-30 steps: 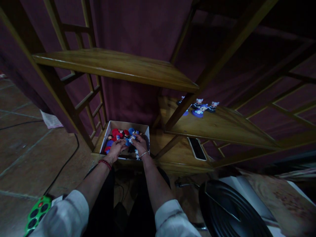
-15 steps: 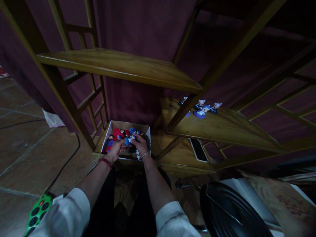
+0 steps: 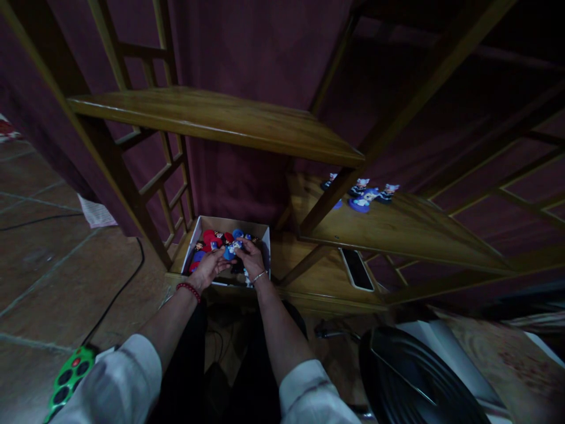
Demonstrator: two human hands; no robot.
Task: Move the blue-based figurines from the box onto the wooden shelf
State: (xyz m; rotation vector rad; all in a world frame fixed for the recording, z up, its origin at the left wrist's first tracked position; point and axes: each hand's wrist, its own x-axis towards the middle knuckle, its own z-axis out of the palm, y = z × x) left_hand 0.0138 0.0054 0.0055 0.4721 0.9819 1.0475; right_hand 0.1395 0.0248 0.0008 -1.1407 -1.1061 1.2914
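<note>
A small blue-and-white figurine (image 3: 231, 251) is held between my two hands, over an open cardboard box. My left hand (image 3: 210, 268) grips its blue base from the left. From the right, the fingers of my right hand (image 3: 251, 258) close on the figurine's upper part. The box (image 3: 266, 235) has white outer sides and stands on the lowest wooden shelf. Inside it lie several more figurines, among them red ones (image 3: 210, 238) and a purple one (image 3: 198, 257). My hands and the held figurine hide part of the box's contents.
On the raised shelf (image 3: 397, 235) to the right stand several figurines (image 3: 362, 200). A phone (image 3: 355, 269) lies on the lower shelf. Another shelf board (image 3: 212, 118) juts out above the box. A black chair (image 3: 419, 377) is at the lower right, a green power strip (image 3: 70, 377) at the lower left.
The view has shifted very slightly. Both hands stay over the box with the same figurine between them, and its pose is nearly unchanged.
</note>
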